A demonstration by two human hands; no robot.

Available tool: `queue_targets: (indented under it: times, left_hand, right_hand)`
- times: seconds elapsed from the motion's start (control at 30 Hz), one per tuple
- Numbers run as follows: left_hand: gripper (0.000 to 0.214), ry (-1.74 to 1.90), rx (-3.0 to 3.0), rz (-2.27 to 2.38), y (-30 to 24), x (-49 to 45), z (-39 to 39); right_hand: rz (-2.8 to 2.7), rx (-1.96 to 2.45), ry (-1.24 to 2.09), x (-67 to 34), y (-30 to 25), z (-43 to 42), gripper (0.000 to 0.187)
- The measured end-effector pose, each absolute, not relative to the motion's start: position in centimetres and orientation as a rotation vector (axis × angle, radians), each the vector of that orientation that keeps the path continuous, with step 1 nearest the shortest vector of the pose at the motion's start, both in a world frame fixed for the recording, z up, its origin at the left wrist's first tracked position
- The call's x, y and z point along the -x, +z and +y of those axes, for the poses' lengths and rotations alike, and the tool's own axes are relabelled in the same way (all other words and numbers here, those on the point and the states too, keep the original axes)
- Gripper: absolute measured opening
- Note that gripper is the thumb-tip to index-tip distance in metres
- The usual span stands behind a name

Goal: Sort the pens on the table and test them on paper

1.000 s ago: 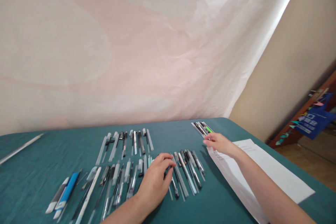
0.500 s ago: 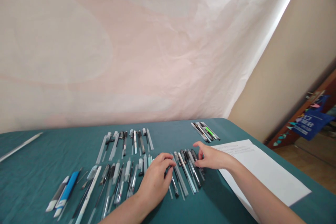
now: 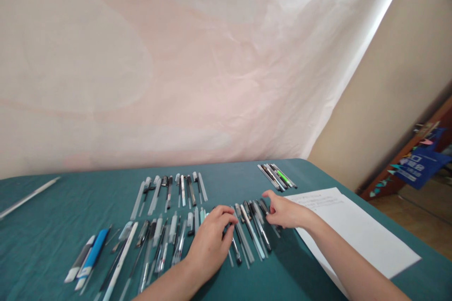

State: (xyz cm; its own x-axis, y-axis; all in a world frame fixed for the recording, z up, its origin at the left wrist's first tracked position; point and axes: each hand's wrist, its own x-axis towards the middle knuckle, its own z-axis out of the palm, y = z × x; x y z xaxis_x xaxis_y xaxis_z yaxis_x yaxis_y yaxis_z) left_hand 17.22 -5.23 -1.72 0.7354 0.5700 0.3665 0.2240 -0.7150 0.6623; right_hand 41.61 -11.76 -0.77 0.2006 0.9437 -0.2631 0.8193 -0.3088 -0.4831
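Observation:
Several clear and dark pens and pen parts lie side by side in a front row, among them a white and pale-blue pen (image 3: 254,233). My left hand (image 3: 212,237) rests over the middle of this row, fingers bent and thumb apart from them, covering some pieces. At the row's right end is my right hand (image 3: 284,210), its index finger stretched out and the thumb side apart, against a dark pen piece (image 3: 264,207). Whether the fingertips grip that piece is unclear. Dark and clear pen pieces (image 3: 155,247) continue left of my left hand.
A back row of pens (image 3: 181,190) lies beyond. At the far right is a bunch of pens with a green one (image 3: 283,178). White paper (image 3: 360,233) lies under my right forearm. A blue-and-white piece (image 3: 92,256) and a long pale stick (image 3: 31,196) are leftward.
My right hand has shifted slightly right, and the dark piece beside it now lies a little farther from its neighbours. The left hand has stayed nearly in place.

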Motion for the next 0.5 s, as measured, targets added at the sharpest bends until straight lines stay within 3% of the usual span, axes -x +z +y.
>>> queue_targets:
  times: [0.5]
  left_hand:
    - [0.024,0.762,-2.311,0.576,-1.3,-17.1,-5.3]
  right_hand:
    - [-1.708,2.553,0.307,-40.4,-1.2,-11.3,0.036]
